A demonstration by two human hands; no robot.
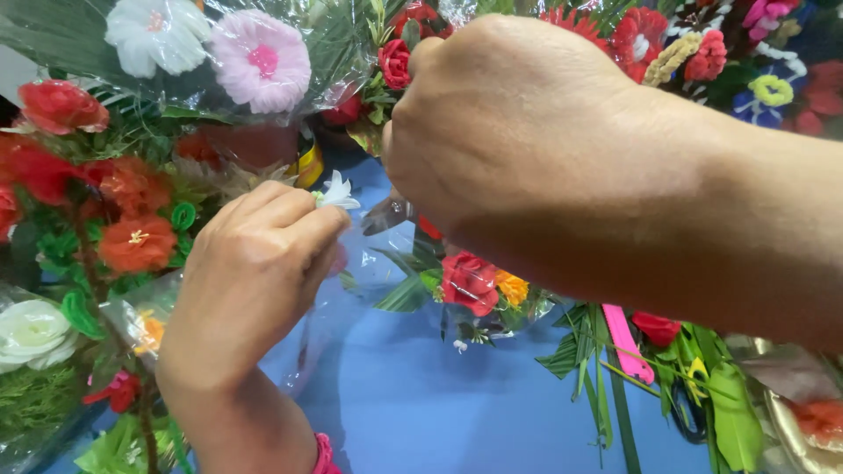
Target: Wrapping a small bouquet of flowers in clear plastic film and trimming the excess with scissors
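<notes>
Under everything lies my smooth blue table cover (421, 404), matte and flat, ringed by artificial bouquets. The big bouquet on the left (105, 202) is a crinkly mass of orange and red fabric blooms with looped green chenille stems, and above it a clear cellophane sleeve (263, 96), glossy and wrinkled, holds a frilly pink flower (261, 60) and a white one (156, 33). My right hand (500, 132) fills the far centre, curled into a loose fist with knuckles up; I cannot tell what its hidden fingertips grip. My left hand (255, 272), nearer and to the left, has thumb and fingers pressed together, pinching a small white flower (336, 193) with pointed, papery petals that pokes out just right of the fingertips, above the table between my two hands. Below my right wrist sits a small wrapped posy with a ruffled red rose (468, 283), and farther right a flat pink strip (625, 341) lies among narrow green leaves.
</notes>
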